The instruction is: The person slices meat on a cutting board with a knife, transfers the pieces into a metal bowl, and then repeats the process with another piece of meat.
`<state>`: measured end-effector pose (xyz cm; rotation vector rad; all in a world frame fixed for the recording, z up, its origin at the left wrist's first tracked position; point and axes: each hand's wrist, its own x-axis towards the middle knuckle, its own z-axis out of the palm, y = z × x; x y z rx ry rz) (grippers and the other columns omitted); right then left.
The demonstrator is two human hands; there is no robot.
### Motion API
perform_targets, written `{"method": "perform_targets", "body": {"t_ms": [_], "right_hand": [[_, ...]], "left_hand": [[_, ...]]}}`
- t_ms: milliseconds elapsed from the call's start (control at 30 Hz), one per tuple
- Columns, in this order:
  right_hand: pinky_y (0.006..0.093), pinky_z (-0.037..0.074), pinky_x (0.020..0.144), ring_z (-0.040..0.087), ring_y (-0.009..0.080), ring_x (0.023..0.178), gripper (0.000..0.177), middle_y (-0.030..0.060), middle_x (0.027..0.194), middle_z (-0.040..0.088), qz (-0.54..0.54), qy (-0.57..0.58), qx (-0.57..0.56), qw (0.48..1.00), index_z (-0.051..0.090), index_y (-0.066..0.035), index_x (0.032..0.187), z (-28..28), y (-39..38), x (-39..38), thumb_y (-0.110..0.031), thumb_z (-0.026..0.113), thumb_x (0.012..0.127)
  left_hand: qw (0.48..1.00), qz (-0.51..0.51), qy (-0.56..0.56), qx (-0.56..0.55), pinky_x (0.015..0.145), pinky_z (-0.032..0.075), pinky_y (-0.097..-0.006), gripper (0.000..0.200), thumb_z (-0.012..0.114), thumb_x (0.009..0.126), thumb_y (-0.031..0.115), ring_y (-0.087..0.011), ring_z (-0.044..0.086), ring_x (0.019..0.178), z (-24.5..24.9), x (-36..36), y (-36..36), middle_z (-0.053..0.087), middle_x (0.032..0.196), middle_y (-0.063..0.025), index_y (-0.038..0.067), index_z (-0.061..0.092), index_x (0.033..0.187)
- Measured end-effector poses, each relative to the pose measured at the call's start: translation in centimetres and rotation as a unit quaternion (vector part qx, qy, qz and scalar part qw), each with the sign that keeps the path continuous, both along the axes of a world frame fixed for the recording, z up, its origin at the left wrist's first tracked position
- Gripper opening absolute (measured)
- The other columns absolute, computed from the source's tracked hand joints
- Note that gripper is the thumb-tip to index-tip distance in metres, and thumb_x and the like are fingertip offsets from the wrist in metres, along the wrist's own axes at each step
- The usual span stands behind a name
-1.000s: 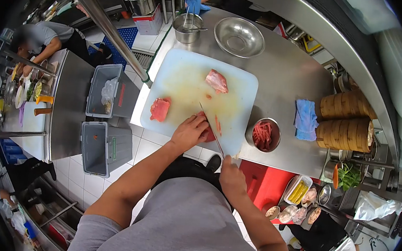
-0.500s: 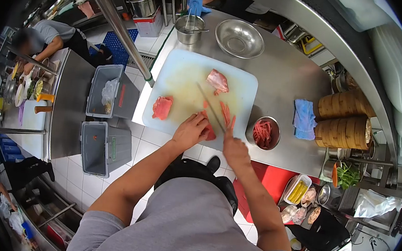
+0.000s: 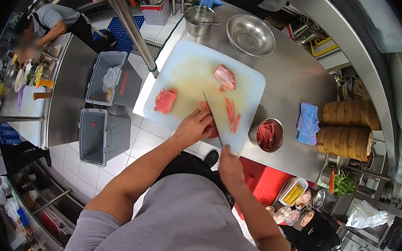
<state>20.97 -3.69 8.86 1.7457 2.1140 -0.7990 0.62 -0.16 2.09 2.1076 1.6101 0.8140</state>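
On the white cutting board, my left hand presses down on a piece of red meat, its fingers bent over it. My right hand is closed round the handle of a knife, whose blade lies along the right side of that meat, tip pointing up and left. Cut meat strips rest to the right of the blade. One chunk of meat sits near the board's upper right, another at its left. A metal container beside the board holds more strips.
A perforated metal bowl and a metal pot stand beyond the board. A blue cloth and bamboo steamers are at the right. Grey bins stand at left. Other people work at left, top and lower right.
The knife and my right hand have moved down and toward my left hand, the blade now against the held meat. The view has shifted slightly.
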Motion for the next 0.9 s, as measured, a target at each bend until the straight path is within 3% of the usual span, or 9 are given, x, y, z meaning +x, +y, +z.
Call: {"method": "perform_targets", "body": {"t_ms": [67, 200, 300, 467, 600, 767, 900], "right_hand": [[0.0578, 0.058, 0.080, 0.071, 0.0497, 0.088, 0.023, 0.0316, 0.087, 0.070, 0.012, 0.024, 0.039, 0.999, 0.046, -0.005, 0.122, -3.0, 2.2, -1.8, -0.019, 0.046, 0.104], [0.0604, 0.056, 0.080, 0.070, 0.0525, 0.090, 0.027, 0.0344, 0.091, 0.069, 0.029, 0.069, 0.040, 0.996, 0.044, -0.001, 0.124, -2.7, 4.8, -1.1, -0.017, 0.044, 0.102], [0.0626, 0.055, 0.071, 0.069, 0.0530, 0.079, 0.025, 0.0333, 0.078, 0.067, 0.009, 0.053, 0.136, 0.989, 0.046, -0.005, 0.121, -1.9, 5.7, 0.1, -0.024, 0.044, 0.106], [0.0596, 0.057, 0.071, 0.070, 0.0509, 0.081, 0.022, 0.0316, 0.084, 0.069, 0.034, 0.023, 0.097, 0.994, 0.045, 0.000, 0.114, 0.1, 2.5, -0.8, -0.021, 0.046, 0.105], [0.0569, 0.058, 0.078, 0.071, 0.0503, 0.086, 0.019, 0.0307, 0.088, 0.071, 0.043, 0.037, 0.070, 0.996, 0.046, 0.000, 0.114, -0.8, 1.2, -0.3, -0.005, 0.048, 0.096], [0.0572, 0.058, 0.076, 0.072, 0.0487, 0.085, 0.017, 0.0292, 0.086, 0.071, 0.046, -0.015, 0.025, 0.999, 0.046, -0.001, 0.115, 3.5, -0.7, 1.4, -0.008, 0.046, 0.099], [0.0591, 0.057, 0.075, 0.071, 0.0499, 0.086, 0.018, 0.0297, 0.087, 0.070, 0.040, 0.003, 0.012, 0.999, 0.045, -0.002, 0.117, 1.2, -0.5, 1.9, -0.014, 0.045, 0.104]], "left_hand": [[0.999, -0.002, 0.005, 0.035, 0.101, 0.051, -0.0418, 0.036, 0.076, 0.078, 0.019, -0.0348, 0.060, 0.113, -0.4, -0.2, 0.2, 0.060, 0.124, -0.0157, 0.004, 0.063, 0.108], [0.999, -0.004, 0.015, 0.038, 0.100, 0.051, -0.0418, 0.036, 0.077, 0.078, 0.017, -0.0341, 0.060, 0.114, -0.2, -0.3, 0.1, 0.060, 0.124, -0.0148, 0.005, 0.063, 0.109], [0.999, 0.010, -0.014, 0.046, 0.095, 0.053, -0.0431, 0.032, 0.078, 0.078, 0.015, -0.0335, 0.060, 0.107, -0.4, -0.5, -0.1, 0.060, 0.119, -0.0116, 0.007, 0.065, 0.106], [0.999, -0.021, -0.015, 0.039, 0.094, 0.052, -0.0423, 0.032, 0.077, 0.078, 0.014, -0.0335, 0.059, 0.105, 0.4, -0.9, 0.2, 0.060, 0.116, -0.0114, 0.007, 0.065, 0.106], [0.999, -0.012, -0.012, 0.036, 0.095, 0.052, -0.0406, 0.033, 0.077, 0.075, 0.013, -0.0324, 0.059, 0.106, -0.1, -0.6, 0.5, 0.060, 0.116, -0.0112, 0.007, 0.065, 0.106], [0.998, 0.010, -0.018, 0.057, 0.095, 0.053, -0.0397, 0.031, 0.076, 0.074, 0.013, -0.0307, 0.061, 0.106, -0.2, -0.3, 0.4, 0.061, 0.114, -0.0116, 0.006, 0.064, 0.102], [0.998, 0.017, -0.025, 0.062, 0.094, 0.054, -0.0396, 0.030, 0.077, 0.074, 0.012, -0.0310, 0.061, 0.105, -0.4, -0.4, 0.4, 0.061, 0.114, -0.0109, 0.008, 0.064, 0.101]]}}
